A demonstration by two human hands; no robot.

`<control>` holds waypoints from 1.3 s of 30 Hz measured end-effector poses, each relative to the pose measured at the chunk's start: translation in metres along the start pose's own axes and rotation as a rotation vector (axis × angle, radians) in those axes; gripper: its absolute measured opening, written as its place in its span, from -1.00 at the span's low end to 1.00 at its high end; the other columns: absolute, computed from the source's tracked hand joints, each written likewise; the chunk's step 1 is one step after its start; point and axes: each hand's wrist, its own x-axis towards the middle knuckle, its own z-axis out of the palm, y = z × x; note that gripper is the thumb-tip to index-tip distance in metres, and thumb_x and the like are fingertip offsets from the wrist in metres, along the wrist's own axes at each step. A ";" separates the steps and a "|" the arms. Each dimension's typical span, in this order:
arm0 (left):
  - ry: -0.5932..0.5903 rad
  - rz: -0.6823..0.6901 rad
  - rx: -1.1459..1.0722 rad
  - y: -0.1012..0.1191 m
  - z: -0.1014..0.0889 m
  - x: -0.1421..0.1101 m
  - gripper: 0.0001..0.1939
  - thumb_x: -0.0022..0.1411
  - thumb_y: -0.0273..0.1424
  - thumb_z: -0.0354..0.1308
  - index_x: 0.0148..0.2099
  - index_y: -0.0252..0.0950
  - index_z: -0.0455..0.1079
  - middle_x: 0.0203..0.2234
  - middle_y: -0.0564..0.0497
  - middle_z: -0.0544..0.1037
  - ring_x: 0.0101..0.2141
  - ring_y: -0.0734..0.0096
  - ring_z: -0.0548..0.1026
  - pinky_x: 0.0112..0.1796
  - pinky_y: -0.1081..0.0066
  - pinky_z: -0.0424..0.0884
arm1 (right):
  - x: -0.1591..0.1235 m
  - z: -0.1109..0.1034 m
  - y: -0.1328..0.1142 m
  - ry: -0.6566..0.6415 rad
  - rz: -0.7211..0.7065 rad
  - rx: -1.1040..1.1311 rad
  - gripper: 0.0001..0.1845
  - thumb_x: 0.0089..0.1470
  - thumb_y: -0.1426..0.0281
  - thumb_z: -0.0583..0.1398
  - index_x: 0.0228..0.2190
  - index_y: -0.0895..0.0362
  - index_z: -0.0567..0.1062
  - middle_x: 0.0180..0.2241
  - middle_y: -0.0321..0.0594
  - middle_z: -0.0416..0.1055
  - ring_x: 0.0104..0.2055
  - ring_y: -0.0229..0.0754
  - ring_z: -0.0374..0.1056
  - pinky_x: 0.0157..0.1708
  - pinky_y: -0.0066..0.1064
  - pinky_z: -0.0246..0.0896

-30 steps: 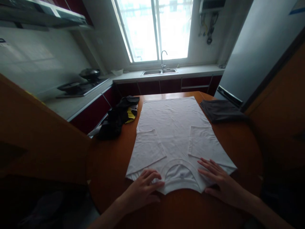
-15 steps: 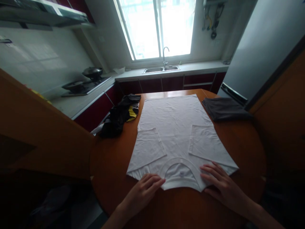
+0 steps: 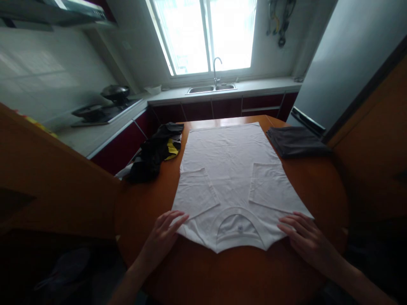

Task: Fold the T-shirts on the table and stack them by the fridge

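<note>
The white T-shirt (image 3: 229, 156) lies flat on the worktop (image 3: 152, 203), long axis running away from the person, collar nearest. Left hand (image 3: 165, 227) and right hand (image 3: 302, 233) touch opposite shoulder corners, fingers loosely extended — whether either pinches fabric, I cannot tell.

No readable text. Small grey mark (image 3: 240, 228) inside neckline of white short-sleeved fabric T-shirt (image 3: 231, 156), about 5 o'clock from view centre; too small to read.
</note>
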 end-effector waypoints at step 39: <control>-0.344 -0.107 -0.478 -0.012 -0.076 -0.038 -0.81 0.37 -0.36 0.14 -0.19 -0.15 0.61 -0.30 -0.02 0.62 -0.29 0.39 0.58 -0.23 0.56 0.47 | -0.041 -0.069 0.006 -0.211 0.239 0.274 -0.71 0.26 0.38 0.16 -0.11 -0.04 0.65 -0.17 -0.17 0.64 -0.15 -0.06 0.58 -0.18 -0.38 0.52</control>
